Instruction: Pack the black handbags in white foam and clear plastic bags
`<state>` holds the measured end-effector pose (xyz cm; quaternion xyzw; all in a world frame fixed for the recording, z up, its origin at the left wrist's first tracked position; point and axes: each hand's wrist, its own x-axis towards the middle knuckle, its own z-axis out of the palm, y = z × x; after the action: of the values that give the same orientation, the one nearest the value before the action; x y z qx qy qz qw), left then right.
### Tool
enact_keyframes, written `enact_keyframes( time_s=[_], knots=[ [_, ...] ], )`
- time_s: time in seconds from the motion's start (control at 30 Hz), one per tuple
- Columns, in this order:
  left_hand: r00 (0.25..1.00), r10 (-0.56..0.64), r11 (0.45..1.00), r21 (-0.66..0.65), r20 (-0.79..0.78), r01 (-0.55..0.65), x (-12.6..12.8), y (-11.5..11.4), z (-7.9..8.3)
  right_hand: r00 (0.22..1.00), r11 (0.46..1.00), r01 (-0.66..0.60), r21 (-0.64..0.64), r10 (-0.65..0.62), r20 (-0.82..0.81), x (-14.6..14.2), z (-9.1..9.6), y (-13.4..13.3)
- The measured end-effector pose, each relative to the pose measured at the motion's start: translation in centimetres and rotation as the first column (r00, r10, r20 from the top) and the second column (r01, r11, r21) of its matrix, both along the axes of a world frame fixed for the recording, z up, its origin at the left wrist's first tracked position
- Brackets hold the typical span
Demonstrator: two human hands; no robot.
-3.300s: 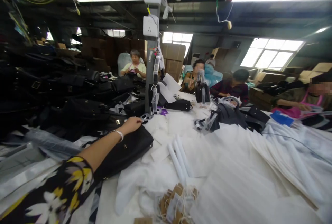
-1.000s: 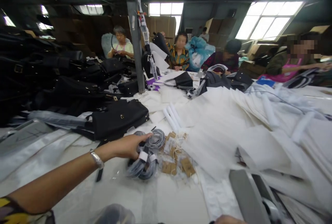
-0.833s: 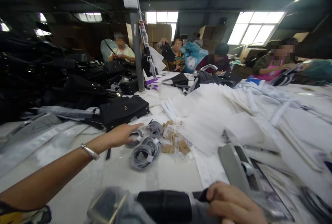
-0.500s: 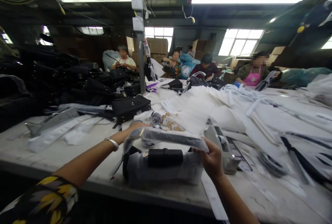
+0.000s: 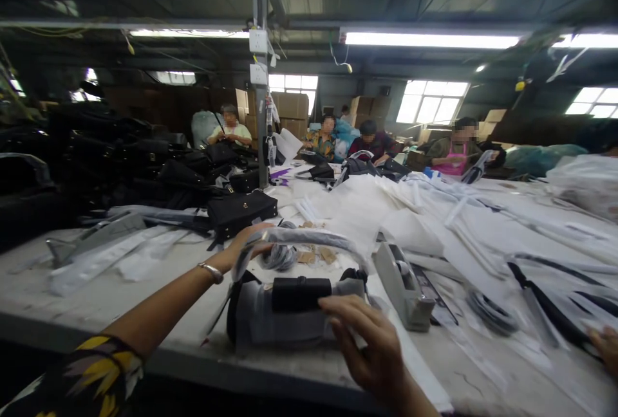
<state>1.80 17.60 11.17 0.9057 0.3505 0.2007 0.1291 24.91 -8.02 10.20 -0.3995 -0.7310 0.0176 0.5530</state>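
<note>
On the table before me stands a small black-and-grey handbag (image 5: 290, 320) under a translucent wrapping, with a black flap (image 5: 302, 293) across its upper front. Its clear-wrapped handle (image 5: 309, 235) arches above it. My left hand (image 5: 244, 246) is behind the handle's left side, fingers reaching past it beside a coil of grey cord (image 5: 279, 256). The handle partly hides those fingers, and I cannot tell whether they touch it. In front of the bag's right half, my right hand (image 5: 369, 340) is open and slightly blurred, its fingertips near the flap's right end.
A grey tape dispenser (image 5: 403, 288) stands right of the bag. White wrapping sheets (image 5: 367, 201) cover much of the far table. Black bags (image 5: 244, 211) pile up at left. Another person's hand (image 5: 606, 343) enters at the right edge, near black straps (image 5: 550, 298). Several co-workers sit beyond.
My right hand has let go of the handle's right end and come down in front of the bag. The handle now arches more evenly. Another person's hand has appeared at the right edge.
</note>
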Motion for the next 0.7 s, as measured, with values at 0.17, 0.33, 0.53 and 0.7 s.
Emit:
enact_keyframes(
  time_s=[0.17,0.33,0.53,0.7],
  knots=[
    [0.997,-0.051,0.998,-0.044,0.062,0.053,-1.5,-2.0,3.4,0.900,0.819,-0.275,-0.503,0.035,-0.435,-4.4,2.0,5.9],
    [0.976,-0.117,0.993,-0.004,0.186,0.120,-1.6,-3.2,6.4,0.769,0.766,-0.400,-0.503,-0.019,-0.639,-6.8,4.7,10.0],
    [0.941,-0.206,0.976,-0.016,0.267,0.218,-0.8,-3.9,8.1,0.631,0.676,-0.540,-0.502,-0.071,-0.773,-7.4,4.7,10.3],
    [0.941,-0.169,0.980,-0.054,0.292,0.193,-0.7,-5.5,9.3,0.556,0.727,-0.519,-0.450,-0.113,-0.824,-7.3,3.3,9.6]
  ],
)
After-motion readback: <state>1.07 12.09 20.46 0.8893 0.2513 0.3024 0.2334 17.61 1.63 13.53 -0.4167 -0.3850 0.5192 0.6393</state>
